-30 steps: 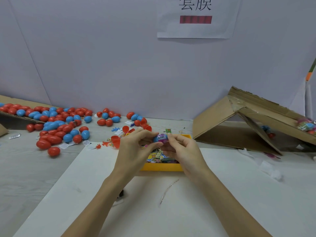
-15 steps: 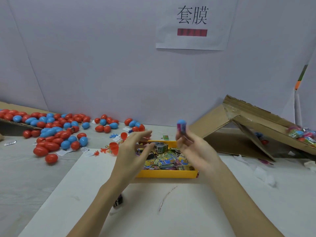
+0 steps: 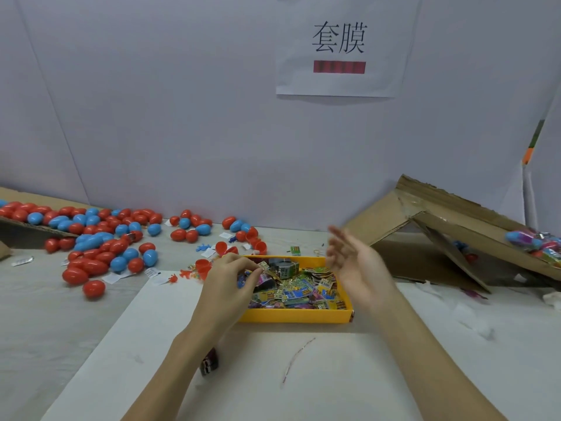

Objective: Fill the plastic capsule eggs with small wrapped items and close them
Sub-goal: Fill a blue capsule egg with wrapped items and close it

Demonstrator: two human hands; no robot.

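A yellow tray [image 3: 291, 316] in front of me holds several small colourful wrapped packets [image 3: 299, 290]. My left hand [image 3: 227, 279] reaches into the tray's left side, and its curled fingertips pinch one packet [image 3: 266, 268]. Over the tray's right edge my right hand [image 3: 352, 262] hovers with fingers spread and holds nothing. Several closed red and blue capsule eggs [image 3: 91, 238] lie scattered at the left. A few open red egg halves [image 3: 224, 247] sit just behind the tray.
A tipped cardboard box [image 3: 425, 238] stands at the right, with film-wrapped eggs [image 3: 537, 241] on its far flap. A white sheet [image 3: 273, 375] covers the table before me, with a small dark item [image 3: 209, 364] beside my left forearm. Cardboard [image 3: 33, 230] lies under the far-left eggs.
Both hands held a blue egg together, then my right hand lifted it alone. Now the right hand is empty and spread, and the left hand has dropped into the tray.
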